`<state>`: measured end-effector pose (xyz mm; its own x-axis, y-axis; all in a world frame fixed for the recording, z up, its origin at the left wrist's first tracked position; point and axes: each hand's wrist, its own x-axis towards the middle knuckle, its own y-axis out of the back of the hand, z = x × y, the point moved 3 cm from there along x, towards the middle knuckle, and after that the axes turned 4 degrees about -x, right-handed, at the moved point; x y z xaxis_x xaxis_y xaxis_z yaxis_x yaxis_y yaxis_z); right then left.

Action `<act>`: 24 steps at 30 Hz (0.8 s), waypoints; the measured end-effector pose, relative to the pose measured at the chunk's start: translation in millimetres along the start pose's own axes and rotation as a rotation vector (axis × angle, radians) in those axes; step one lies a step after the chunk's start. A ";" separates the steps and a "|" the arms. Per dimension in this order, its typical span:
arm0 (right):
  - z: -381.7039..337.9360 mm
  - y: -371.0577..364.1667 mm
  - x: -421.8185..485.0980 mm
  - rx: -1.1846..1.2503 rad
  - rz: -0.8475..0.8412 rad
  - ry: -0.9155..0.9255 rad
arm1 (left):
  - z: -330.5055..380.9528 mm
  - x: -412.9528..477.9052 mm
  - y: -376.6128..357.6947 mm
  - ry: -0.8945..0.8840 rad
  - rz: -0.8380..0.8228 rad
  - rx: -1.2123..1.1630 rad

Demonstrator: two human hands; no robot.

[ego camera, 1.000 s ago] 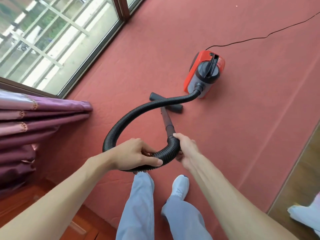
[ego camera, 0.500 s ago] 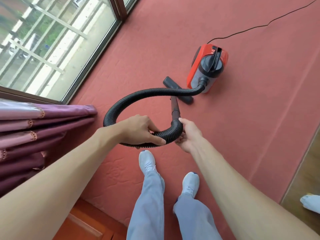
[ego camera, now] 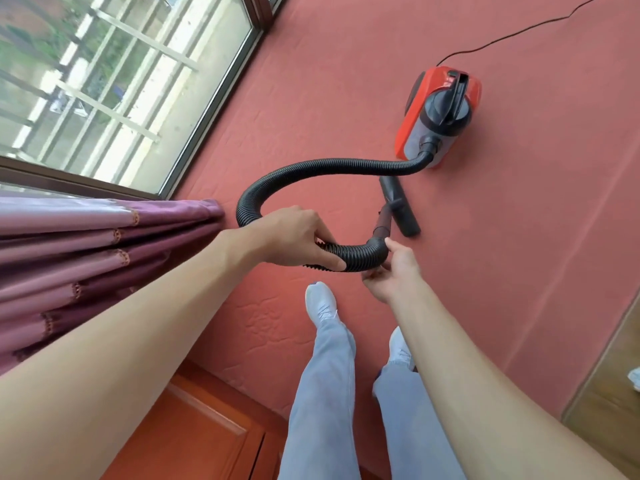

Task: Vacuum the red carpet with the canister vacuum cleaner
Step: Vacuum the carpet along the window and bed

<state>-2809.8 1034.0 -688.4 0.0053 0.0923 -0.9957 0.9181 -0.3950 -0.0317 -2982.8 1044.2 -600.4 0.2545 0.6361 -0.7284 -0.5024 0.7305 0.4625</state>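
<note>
Beyond the fingers (ego camera: 317, 228), nozzle (ego camera: 400, 211) was set on red carpet (ego camera: 346, 81); hose (ego camera: 339, 167) was clamped by left hand (ego camera: 294, 237) and right hand (ego camera: 388, 271) (fingers curled).

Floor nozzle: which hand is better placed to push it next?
Right, probably: the right hand grips the hose end at the wand above the nozzle; the left hand holds the hose farther back.

Red carpet (ego camera: 346, 81); red-and-grey canister (ego camera: 438, 116) — black ribbed hose (ego camera: 329, 165); purple curtain (ego camera: 86, 244) at left, orange dotted trim.
</note>
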 end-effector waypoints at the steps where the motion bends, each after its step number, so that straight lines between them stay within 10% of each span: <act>1: -5.6 0.6 5.4 -0.001 0.018 0.019 | 1.9 3.9 -3.5 -0.012 0.041 0.028; 16: 30.3 34.7 -20.5 0.224 -0.083 -0.140 | 20.8 -2.8 7.8 -0.070 -0.227 0.111; 24: -16.9 35.4 24.5 0.149 0.068 0.014 | 24.5 25.7 -19.9 -0.077 -0.058 0.103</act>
<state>-2770.5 1037.7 -712.5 0.0721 0.0730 -0.9947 0.8467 -0.5317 0.0223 -2946.1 1052.1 -616.0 0.3454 0.6067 -0.7159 -0.3987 0.7855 0.4733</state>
